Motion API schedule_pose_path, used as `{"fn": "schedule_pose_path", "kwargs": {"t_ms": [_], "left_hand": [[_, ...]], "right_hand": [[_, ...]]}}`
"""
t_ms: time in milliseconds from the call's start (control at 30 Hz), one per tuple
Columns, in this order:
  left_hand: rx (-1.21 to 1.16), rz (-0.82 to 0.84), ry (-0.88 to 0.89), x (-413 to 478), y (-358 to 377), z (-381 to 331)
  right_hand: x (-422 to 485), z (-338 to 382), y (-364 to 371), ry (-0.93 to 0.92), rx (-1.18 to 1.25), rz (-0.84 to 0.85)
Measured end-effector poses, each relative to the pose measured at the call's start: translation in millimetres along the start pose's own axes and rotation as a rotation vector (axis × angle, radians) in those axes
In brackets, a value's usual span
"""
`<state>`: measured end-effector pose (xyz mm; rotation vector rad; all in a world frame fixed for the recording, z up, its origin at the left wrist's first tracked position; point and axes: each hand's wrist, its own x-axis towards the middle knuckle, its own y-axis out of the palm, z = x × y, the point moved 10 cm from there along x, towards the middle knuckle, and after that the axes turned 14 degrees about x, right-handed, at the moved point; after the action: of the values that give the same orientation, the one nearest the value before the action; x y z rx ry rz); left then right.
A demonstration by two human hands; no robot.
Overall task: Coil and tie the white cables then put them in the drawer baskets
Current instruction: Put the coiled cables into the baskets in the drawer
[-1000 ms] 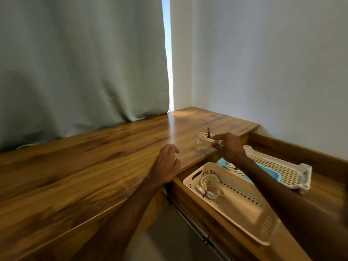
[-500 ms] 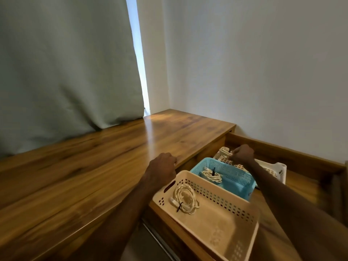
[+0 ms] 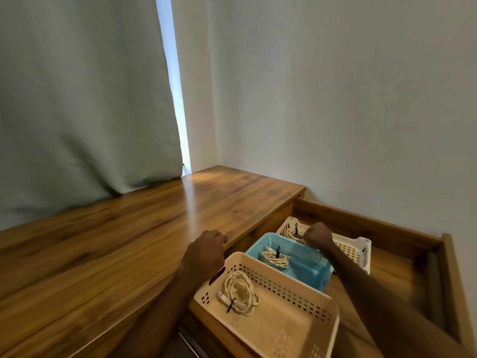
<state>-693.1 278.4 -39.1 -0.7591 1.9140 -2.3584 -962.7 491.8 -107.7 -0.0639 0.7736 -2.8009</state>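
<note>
While the drawer (image 3: 402, 257) stands pulled out beside the wooden desktop (image 3: 154, 228), three perforated baskets sit in it in a row running away from the person.

The cream basket (image 3: 289, 332) is nearest. It holds the nearest coiled cable (image 3: 241, 293), white and bound with a black tie (image 3: 231, 304), lying on the basket floor towards its left end.

The blue basket (image 3: 304, 257) is in the middle, just beyond the cream one. It holds the middle coiled cable (image 3: 275, 258), also bound in black.

The white basket (image 3: 351, 248) is farthest. The far coiled cable (image 3: 293, 233) lies at its left end, with its black tie end standing upright.

The right hand (image 3: 317, 236) is curled into a fist over the white basket, just beside the far coiled cable. The back of the hand hides the fingertips, so it cannot be told whether they pinch the cable.

The left hand (image 3: 206, 251) rests on the front edge of the desktop with its fingers curled in.

A pale curtain (image 3: 77, 99) hangs behind the desktop, and a plain wall (image 3: 335, 99) rises on the right.
</note>
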Motion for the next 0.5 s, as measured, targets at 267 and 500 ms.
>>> {"fn": "schedule_pose_path", "kwargs": {"t_ms": [267,500], "left_hand": [[0.012,0.091,-0.054,-26.7,-26.4,-13.7],[-0.089,-0.05,0.012,-113.7,-81.3,-54.6]], "right_hand": [[-78.4,52.4,-17.6,-0.199,-0.065,0.03],[-206.9,80.6,-32.7,-0.349,-0.025,0.117]]}}
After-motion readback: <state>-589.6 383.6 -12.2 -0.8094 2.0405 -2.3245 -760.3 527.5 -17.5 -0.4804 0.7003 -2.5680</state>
